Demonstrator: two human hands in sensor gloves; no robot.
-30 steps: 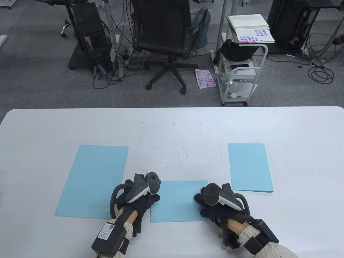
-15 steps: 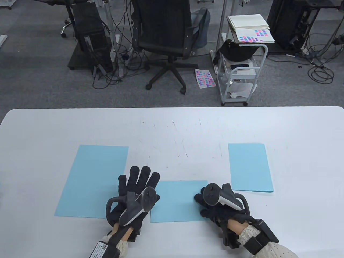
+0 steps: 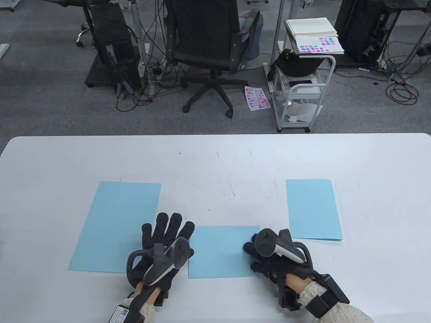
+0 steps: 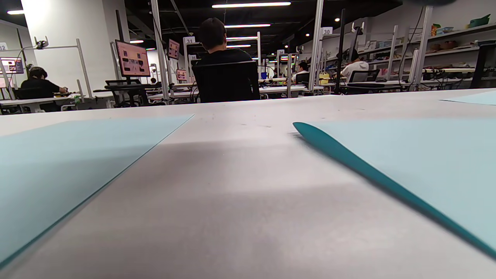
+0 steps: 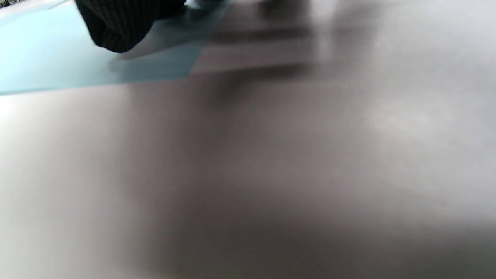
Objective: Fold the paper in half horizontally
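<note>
A light blue paper (image 3: 222,250), folded to a short rectangle, lies flat near the table's front edge. My right hand (image 3: 259,257) rests on its right edge with fingers curled under the tracker. In the right wrist view a gloved fingertip (image 5: 116,27) presses on the paper (image 5: 46,58). My left hand (image 3: 168,232) is open, fingers spread, over the table just left of the folded paper, and holds nothing. In the left wrist view the folded paper's (image 4: 418,162) left edge stands slightly off the table.
A full blue sheet (image 3: 116,225) lies to the left, partly under my left hand, also in the left wrist view (image 4: 58,155). Another folded blue sheet (image 3: 313,208) lies to the right. The white table (image 3: 215,161) is bare further back.
My left hand has left the folded paper's left edge, opened with fingers spread, and drifted left and toward me. The right hand and the papers have not moved.
</note>
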